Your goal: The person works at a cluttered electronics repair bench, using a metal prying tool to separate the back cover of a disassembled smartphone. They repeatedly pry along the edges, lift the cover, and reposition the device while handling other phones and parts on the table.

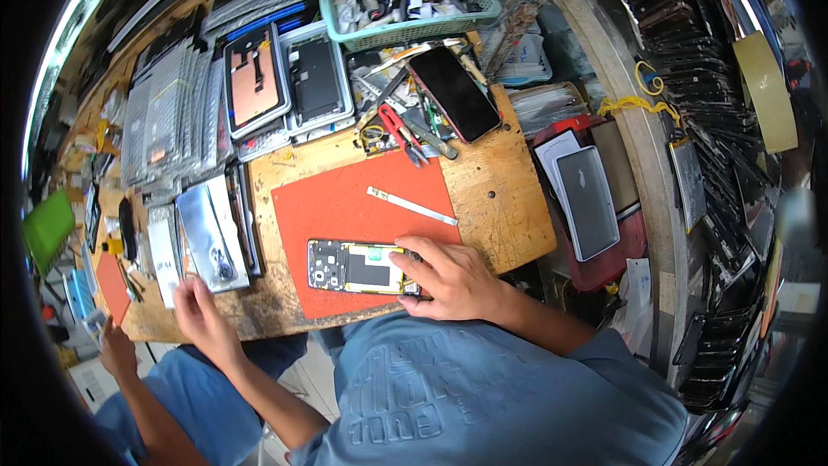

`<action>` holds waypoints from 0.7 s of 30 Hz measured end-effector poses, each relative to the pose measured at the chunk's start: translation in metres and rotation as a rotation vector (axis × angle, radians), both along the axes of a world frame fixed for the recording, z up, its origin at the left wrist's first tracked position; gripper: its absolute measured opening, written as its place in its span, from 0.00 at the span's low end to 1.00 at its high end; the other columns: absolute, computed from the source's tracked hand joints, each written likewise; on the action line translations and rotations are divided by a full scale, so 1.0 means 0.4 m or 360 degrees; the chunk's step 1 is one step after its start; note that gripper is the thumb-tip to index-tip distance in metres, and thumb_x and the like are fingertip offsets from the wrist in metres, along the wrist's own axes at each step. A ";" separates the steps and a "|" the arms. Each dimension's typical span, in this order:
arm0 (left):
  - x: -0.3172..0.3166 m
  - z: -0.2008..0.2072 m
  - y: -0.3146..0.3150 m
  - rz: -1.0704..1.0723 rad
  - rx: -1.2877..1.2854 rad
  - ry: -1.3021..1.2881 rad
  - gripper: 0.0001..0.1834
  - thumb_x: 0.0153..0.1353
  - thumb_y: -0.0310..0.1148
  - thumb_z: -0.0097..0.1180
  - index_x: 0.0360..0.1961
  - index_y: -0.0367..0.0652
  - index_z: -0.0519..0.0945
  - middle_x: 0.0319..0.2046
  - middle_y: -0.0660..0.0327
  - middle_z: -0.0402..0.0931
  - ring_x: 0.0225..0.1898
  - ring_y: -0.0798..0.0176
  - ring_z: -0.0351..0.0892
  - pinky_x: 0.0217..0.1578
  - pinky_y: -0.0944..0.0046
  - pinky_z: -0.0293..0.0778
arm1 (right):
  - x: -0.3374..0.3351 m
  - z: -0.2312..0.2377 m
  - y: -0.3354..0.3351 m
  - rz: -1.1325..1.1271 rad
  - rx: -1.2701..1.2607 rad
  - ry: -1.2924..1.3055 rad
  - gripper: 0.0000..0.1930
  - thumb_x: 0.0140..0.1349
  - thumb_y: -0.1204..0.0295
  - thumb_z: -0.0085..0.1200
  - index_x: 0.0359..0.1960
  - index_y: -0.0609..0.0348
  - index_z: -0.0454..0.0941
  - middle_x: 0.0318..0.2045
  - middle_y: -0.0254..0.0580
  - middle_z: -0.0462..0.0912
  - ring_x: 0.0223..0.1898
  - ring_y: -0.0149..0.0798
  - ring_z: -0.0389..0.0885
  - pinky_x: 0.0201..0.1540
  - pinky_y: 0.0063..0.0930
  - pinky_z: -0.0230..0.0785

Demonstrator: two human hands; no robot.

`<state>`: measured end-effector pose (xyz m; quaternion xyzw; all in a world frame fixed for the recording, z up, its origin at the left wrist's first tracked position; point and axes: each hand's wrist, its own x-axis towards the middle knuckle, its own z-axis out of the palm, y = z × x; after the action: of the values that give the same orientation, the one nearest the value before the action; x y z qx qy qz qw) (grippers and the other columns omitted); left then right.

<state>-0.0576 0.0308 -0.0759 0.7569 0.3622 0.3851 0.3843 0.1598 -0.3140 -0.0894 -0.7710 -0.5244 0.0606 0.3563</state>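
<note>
- While my right hand (453,282) grips the phone (366,268) by its right end, the phone lies on the orange mat (328,203).
- My left hand (207,324) is half-curled near the packet (205,226); I cannot tell whether it holds anything.
- Beyond the phone lies a strip (416,206).

The desk (511,203) has a worn, light-brown wooden top with dark stains along its near edge. A curved bright light strip (62,50) borders the upper left. A scuffed upright post (640,164) stands at right, wrapped with yellow cord (636,105). Pale floor (316,377) shows below the desk.
</note>
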 end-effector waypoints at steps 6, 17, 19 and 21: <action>-0.268 -0.149 -0.214 0.0481 0.0131 0.0065 0.09 0.85 0.31 0.51 0.53 0.36 0.77 0.39 0.64 0.71 0.38 0.70 0.68 0.39 0.68 0.67 | -0.001 -0.023 0.085 0.0025 -0.0007 -0.0003 0.37 0.54 0.60 0.77 0.63 0.65 0.79 0.60 0.55 0.76 0.52 0.53 0.87 0.50 0.46 0.82; -0.445 -0.666 0.026 0.0547 -0.0759 -0.0442 0.24 0.83 0.39 0.55 0.70 0.33 0.77 0.62 0.50 0.83 0.58 0.54 0.83 0.63 0.53 0.78 | 0.024 0.026 0.101 -0.0104 -0.0019 -0.0153 0.20 0.66 0.60 0.71 0.53 0.59 0.84 0.44 0.40 0.80 0.44 0.44 0.86 0.45 0.39 0.79; -0.354 -0.629 0.124 0.0446 -0.0783 -0.0660 0.24 0.83 0.39 0.56 0.69 0.33 0.77 0.62 0.49 0.83 0.58 0.53 0.83 0.63 0.53 0.77 | 0.019 0.033 0.079 -0.0166 0.0009 -0.0187 0.14 0.66 0.62 0.70 0.45 0.56 0.84 0.38 0.38 0.80 0.39 0.43 0.85 0.42 0.39 0.78; -0.251 -0.568 0.221 0.0375 -0.0781 -0.0667 0.24 0.82 0.39 0.56 0.69 0.33 0.77 0.62 0.49 0.83 0.59 0.53 0.83 0.64 0.53 0.77 | 0.012 0.036 0.044 -0.0258 -0.0015 -0.0186 0.11 0.67 0.63 0.70 0.40 0.55 0.84 0.34 0.38 0.80 0.36 0.43 0.85 0.39 0.40 0.77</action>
<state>-0.1581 0.1191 -0.3029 0.4994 0.4421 0.4753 0.5738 0.1647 -0.2964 -0.0751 -0.8148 -0.4799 -0.0112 0.3252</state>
